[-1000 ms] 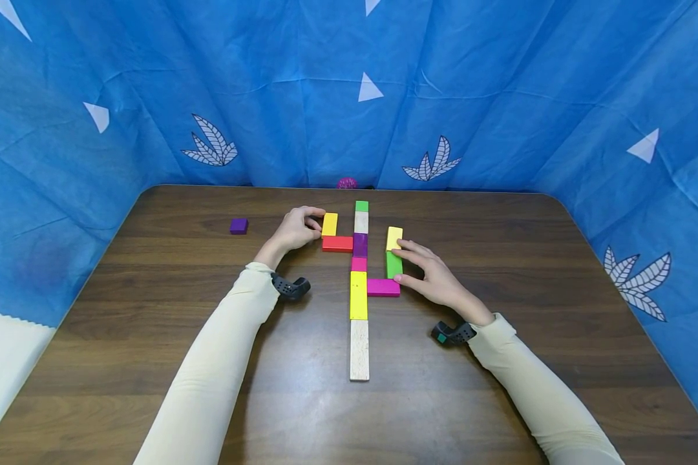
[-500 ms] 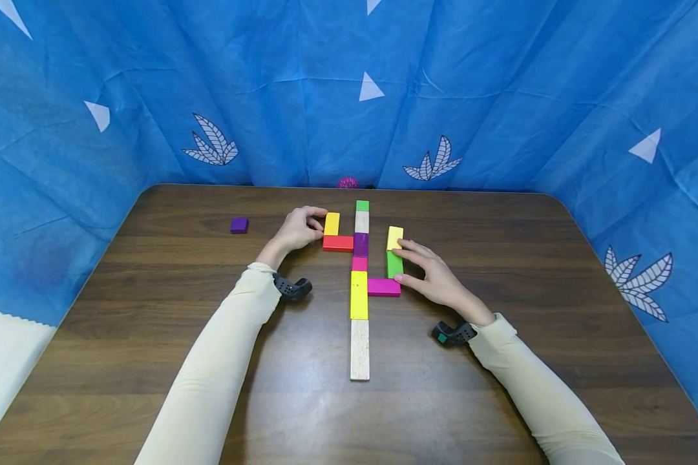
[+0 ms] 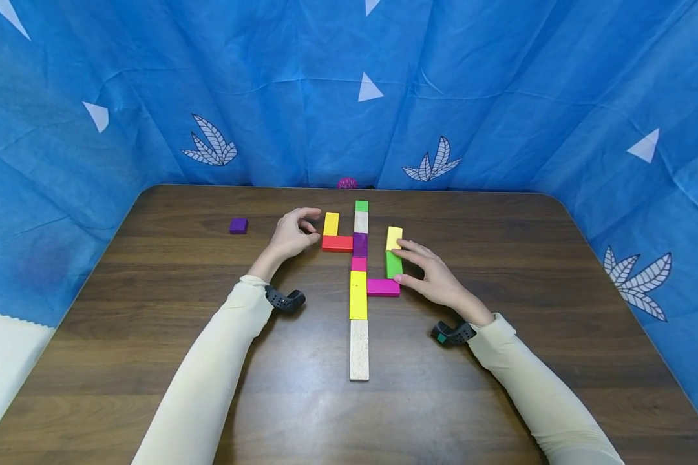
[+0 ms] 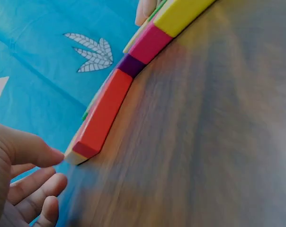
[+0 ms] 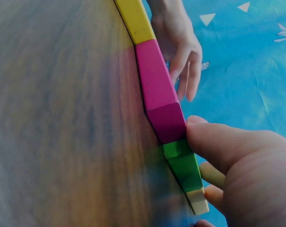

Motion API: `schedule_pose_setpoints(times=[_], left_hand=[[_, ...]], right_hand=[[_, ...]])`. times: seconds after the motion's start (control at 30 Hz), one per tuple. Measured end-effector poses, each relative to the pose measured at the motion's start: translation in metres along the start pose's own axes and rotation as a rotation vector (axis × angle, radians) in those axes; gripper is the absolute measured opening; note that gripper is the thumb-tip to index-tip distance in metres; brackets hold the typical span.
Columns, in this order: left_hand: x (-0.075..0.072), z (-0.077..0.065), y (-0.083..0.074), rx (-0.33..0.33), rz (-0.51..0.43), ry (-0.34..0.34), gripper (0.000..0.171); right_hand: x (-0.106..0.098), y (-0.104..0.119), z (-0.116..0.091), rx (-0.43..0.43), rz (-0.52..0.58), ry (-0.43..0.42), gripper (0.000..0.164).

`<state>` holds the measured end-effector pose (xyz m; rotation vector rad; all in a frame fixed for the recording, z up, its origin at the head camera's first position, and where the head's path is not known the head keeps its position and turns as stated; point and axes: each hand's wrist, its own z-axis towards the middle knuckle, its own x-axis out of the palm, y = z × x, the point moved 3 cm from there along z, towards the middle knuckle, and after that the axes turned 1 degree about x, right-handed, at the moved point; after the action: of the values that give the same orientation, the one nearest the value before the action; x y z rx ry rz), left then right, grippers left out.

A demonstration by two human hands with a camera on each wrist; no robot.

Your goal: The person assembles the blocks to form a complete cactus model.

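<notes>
Just left of the orange-yellow block (image 3: 331, 224), my left hand (image 3: 293, 232) hovers with fingers loosely bent and nothing between them. That block lies against the far side of a red block (image 3: 337, 244), which joins the central row at a purple block (image 3: 360, 245). My right hand (image 3: 433, 274) rests its fingertips along the right side of a pale yellow block (image 3: 394, 237) and a green block (image 3: 393, 265). Its thumb (image 5: 202, 135) is by the corner where the green block meets a magenta block (image 3: 383, 287).
The central row also has a pink block (image 3: 359, 264), a bright yellow block (image 3: 358, 295) and a long whitish block (image 3: 359, 350). At its far end are a white block (image 3: 361, 222) and a small green block (image 3: 362, 206). A loose purple block (image 3: 238, 226) lies far left.
My left hand has let go of the orange-yellow block and drawn slightly left, leaving a gap. The blocks and my right hand look unmoved.
</notes>
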<state>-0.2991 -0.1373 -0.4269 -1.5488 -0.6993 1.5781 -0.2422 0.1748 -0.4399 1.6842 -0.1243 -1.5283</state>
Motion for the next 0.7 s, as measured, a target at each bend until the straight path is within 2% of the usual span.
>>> schedule_pose_setpoints(times=[0.17, 0.3, 0.53, 0.6, 0.7], left_hand=[[-0.023, -0.014, -0.001, 0.100, -0.033, -0.153, 0.044], [-0.052, -0.028, 0.004, 0.114, -0.078, -0.292, 0.041], [-0.099, -0.041, 0.034, -0.005, -0.156, -0.476, 0.041], [-0.108, -0.045, 0.043, -0.051, -0.180, -0.498, 0.043], [-0.116, -0.048, 0.058, -0.125, -0.195, -0.483, 0.047]], right_hand=[[-0.001, 0.001, 0.000, 0.002, -0.002, -0.001, 0.057], [-0.001, 0.000, 0.000, 0.004, 0.000, 0.007, 0.057], [-0.001, 0.000, -0.001, -0.003, 0.008, 0.004, 0.056], [-0.001, 0.001, -0.001, -0.007, 0.010, 0.007, 0.056], [-0.001, 0.002, -0.001, -0.005, 0.013, 0.008, 0.056]])
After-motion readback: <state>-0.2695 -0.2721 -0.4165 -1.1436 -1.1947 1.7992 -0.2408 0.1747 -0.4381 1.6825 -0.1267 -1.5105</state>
